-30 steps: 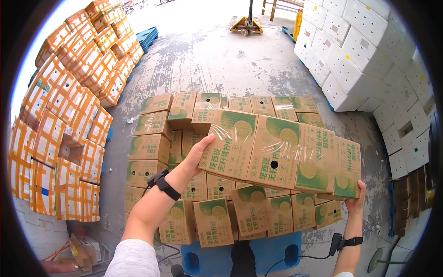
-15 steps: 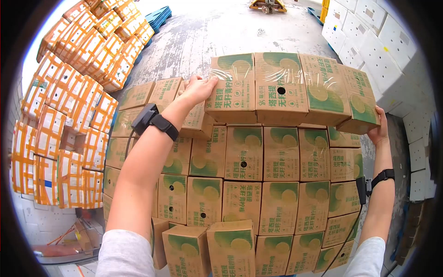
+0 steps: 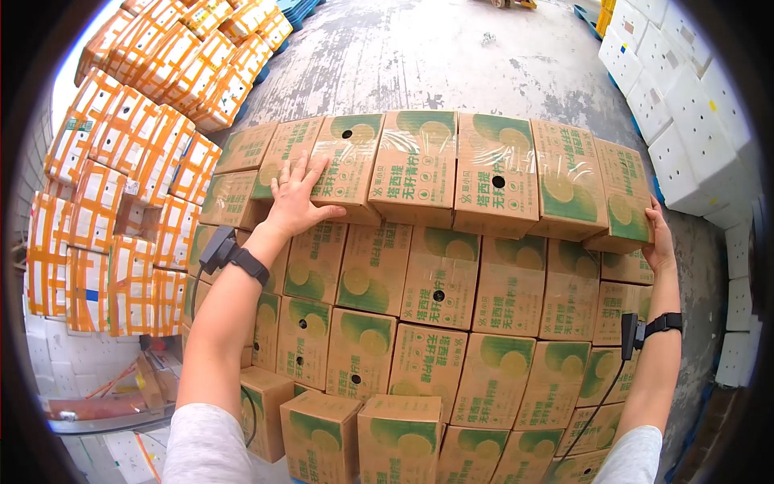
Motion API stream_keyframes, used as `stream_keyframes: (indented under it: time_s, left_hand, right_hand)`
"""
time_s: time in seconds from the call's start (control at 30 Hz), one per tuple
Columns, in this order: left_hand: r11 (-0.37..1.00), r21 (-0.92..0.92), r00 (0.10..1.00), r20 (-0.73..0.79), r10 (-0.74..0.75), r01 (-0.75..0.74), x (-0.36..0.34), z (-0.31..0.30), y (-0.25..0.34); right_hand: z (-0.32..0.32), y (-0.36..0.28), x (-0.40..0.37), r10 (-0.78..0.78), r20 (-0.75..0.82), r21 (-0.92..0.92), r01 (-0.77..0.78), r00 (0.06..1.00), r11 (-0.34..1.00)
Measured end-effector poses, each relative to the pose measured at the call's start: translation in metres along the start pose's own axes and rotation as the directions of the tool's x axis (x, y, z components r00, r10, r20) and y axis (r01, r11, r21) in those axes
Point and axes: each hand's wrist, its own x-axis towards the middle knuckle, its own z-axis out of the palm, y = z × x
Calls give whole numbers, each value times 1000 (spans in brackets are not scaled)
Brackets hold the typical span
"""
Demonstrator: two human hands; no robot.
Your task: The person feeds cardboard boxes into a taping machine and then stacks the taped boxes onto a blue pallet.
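cardboard boxes [image 3: 493,141], brown, green-printed, left hand [image 3: 295,202] spread on them, right hand [image 3: 660,238] against one end, grip unclear

My left hand [image 3: 295,200] is spread wide, left of centre in the upper half of the frame, its back towards me, fingers fanned upward and thumb stuck out to the right. My left forearm [image 3: 219,347] slants up to it from the lower left. My right hand [image 3: 660,238] is near the right edge, slightly lower, fingers pointing up; I can't make out its whole grip. My right forearm [image 3: 657,371] rises steeply from the lower right.
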Motion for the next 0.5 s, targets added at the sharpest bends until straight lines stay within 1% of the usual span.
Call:
stream_keyframes:
  time_s: [0.03,0.07,0.1,0.13,0.17,0.2,0.23,0.27,0.3,0.33,0.37,0.4,0.43,0.47,0.5]
  left_hand:
    - [1000,7,999,-36,-3,3,0,4,1]
    - [1000,9,1000,-26,3,-3,0,8,2]
    - [1000,27,997,-81,18,-16,-3,11,4]
    - [998,48,990,-138,34,-28,-3,12,4]
    - [998,51,990,-134,45,-39,-2,13,5]
    - [997,79,990,-138,36,-26,-1,13,6]
    - [994,104,989,-145,32,-17,0,12,8]
    - [990,142,984,-171,52,-27,2,13,8]
    - [989,141,983,-170,65,-41,4,12,9]
    - [990,139,989,-140,44,-24,5,10,11]
    - [991,136,994,-107,19,-4,6,7,13]
    - [988,156,999,-30,17,-12,7,-1,14]
    - [997,52,998,-1,58,-58,6,0,5]
    - [997,57,998,21,51,-52,-9,-13,13]
    - [992,54,993,-27,113,-111,-29,-22,14]
  right_hand:
    - [2,-3,4,-20,7,-59,20,1000,998]
    - [2,-3,10,-36,12,-118,38,999,992]
    - [-2,1,14,-26,2,-115,26,1000,993]
    - [-6,4,20,-65,0,-167,64,998,984]
    - [-11,7,27,-106,-1,-219,103,994,970]
    - [-18,12,38,-102,-13,-215,97,995,972]
    - [-29,17,51,-195,19,-378,187,981,907]
    - [-38,22,56,-279,68,-526,272,958,806]
    - [-27,23,44,-280,54,-527,265,959,807]
    - [-12,27,31,-372,-128,-776,140,919,614]
    - [0,26,15,-496,-258,-924,-61,829,378]
    - [1,26,-3,-479,-262,-925,-77,838,371]
    - [4,30,-25,-610,-241,-924,13,755,382]
    - [11,41,-55,-701,-207,-921,105,682,375]
    - [25,38,-97,-663,-161,-906,157,731,393]
